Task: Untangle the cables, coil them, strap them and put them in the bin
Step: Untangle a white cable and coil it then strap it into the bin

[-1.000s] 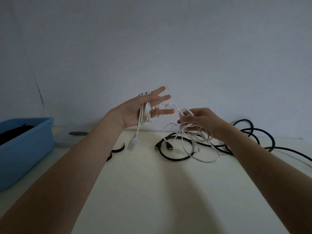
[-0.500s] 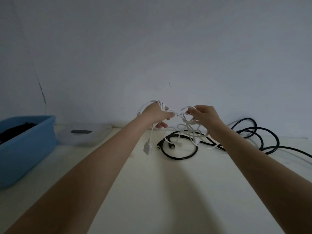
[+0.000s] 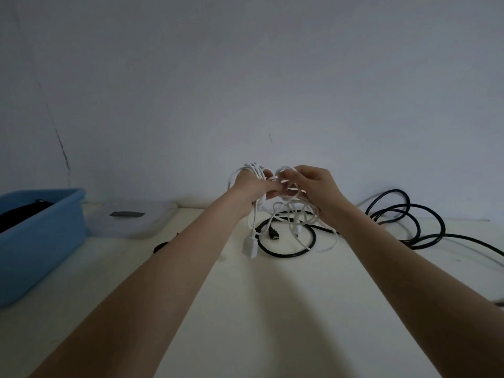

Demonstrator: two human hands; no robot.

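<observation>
Near edge of the table (image 3: 272, 309) is showing only the two forearms, converging toward the white cable (image 3: 286, 211). Both hands are meeting right at that cable, raised above the table surface. Left hand (image 3: 252, 186) is gripping the finished turns – fingers curled round the bundle, loops wrapping over the back of the hand. Right hand (image 3: 313, 186) is pinching the next strand beside the left fingertips, the two hands practically touching. Left hand is the one carrying the coil; right is feeding.

The key relation: the uncoiled slack is hanging straight down from the hands, running roughly vertical, and landing in loose loops on the black cable (image 3: 286, 241) directly under the white one. The white connector (image 3: 250, 246) is dangling below the left wrist. So the next wrap probably needs slack pulled up and clear of the black loop – snag risk there.

Versus a second ago: left palm was spread open with fingers straight, hands apart; now it is closing on the bundle and the right has come in to meet it.

Further back, left of the white cable: a clear lid (image 3: 131, 216), then the blue bin (image 3: 41, 236).
</observation>
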